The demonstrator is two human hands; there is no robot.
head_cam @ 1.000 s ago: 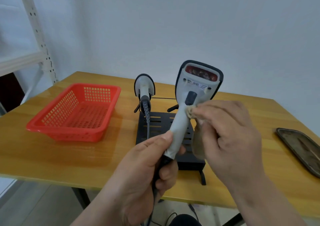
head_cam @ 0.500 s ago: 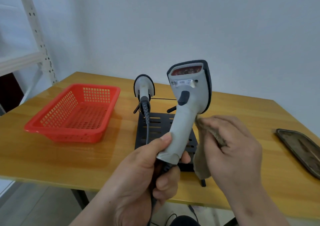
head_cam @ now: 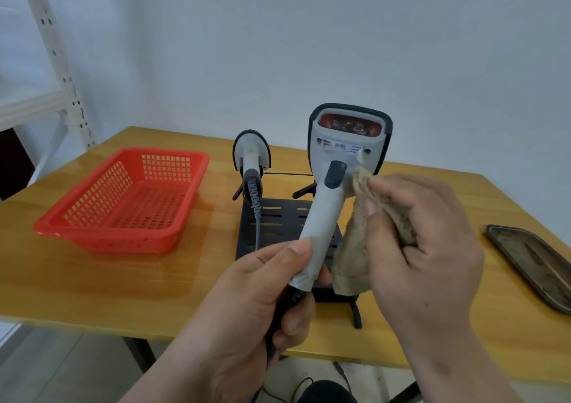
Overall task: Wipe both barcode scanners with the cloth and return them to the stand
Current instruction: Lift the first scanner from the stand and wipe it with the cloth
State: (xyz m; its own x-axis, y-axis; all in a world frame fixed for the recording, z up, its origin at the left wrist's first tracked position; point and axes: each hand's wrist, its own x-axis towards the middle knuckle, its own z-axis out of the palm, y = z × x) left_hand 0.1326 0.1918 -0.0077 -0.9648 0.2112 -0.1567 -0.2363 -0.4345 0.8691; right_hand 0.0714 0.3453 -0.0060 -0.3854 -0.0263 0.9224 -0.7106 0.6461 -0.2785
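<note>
Wiping scanner (head_cam: 327, 205), cloth (head_cam: 355, 248), table edge (head_cam: 92, 322)

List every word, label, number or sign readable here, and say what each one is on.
No text here can be read.
White label strip on the held scanner, under its red window: print and a barcode-like patch, too small and blurred to read.
Second scanner, stand, red basket, tray: no visible markings.

Left hand (head_cam: 247, 304) grips scanner (head_cam: 336, 180) handle; right hand (head_cam: 423, 248) presses cloth (head_cam: 355, 254) against head.
</note>
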